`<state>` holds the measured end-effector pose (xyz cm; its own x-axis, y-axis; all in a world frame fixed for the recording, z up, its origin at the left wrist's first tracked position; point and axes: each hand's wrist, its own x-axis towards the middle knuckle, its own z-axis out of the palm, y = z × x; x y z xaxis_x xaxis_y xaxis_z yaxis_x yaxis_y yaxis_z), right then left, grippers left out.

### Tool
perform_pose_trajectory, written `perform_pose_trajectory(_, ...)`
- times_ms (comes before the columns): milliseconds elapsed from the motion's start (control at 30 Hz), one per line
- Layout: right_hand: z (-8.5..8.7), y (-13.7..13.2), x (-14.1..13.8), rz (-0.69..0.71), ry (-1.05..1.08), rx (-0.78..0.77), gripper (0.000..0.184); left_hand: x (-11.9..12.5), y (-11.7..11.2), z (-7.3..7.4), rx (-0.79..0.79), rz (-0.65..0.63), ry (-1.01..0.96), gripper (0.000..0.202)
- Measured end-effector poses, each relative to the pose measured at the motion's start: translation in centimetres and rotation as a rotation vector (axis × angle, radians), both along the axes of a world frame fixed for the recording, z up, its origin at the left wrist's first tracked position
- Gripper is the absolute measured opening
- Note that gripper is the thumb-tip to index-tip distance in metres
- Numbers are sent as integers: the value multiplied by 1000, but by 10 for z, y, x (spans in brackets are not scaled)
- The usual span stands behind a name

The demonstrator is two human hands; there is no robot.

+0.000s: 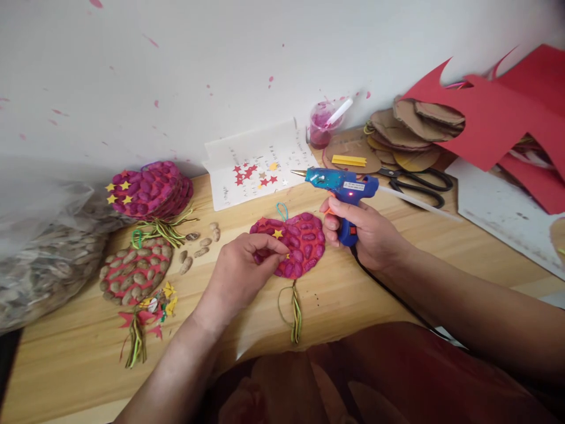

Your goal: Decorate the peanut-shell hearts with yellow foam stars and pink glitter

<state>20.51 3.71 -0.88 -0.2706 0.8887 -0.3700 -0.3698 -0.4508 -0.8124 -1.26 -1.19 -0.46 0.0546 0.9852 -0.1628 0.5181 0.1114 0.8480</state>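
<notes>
My right hand (373, 229) grips a blue hot glue gun (338, 184), its metal nozzle pointing left and a red light lit on its side. A white glue stick (417, 200) extends from the back. Below the nozzle lies a magenta ornament (308, 235) covered with painted peanuts, with a blue loop on top and a yarn tassel (295, 321) underneath. With thumb and forefinger pinched together, my left hand (245, 268) holds a small yellow star (288, 256) against the ornament's middle. Another yellow star (278, 234) sits just above those fingertips.
Loose stars (245, 175) lie on a paper sheet (225, 197). Finished ornaments (152, 188) are stacked at left, near an unpainted peanut ornament (136, 271), loose peanuts (202, 252) and a plastic bag (53, 253). Scissors (419, 182), cardboard pieces (401, 132) and a paint cup (321, 126) stand behind.
</notes>
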Motion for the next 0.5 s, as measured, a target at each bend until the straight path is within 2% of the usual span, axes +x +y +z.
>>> perform_pose_trajectory(300, 0, 1, 0, -8, -3, -9, 34, 1, -2, -6, 72, -8, 123, 12)
perform_pose_trajectory(500, -1, 1, 0, 3, -2, -9, 34, 0, -1, -7, 195, -51, 204, 16)
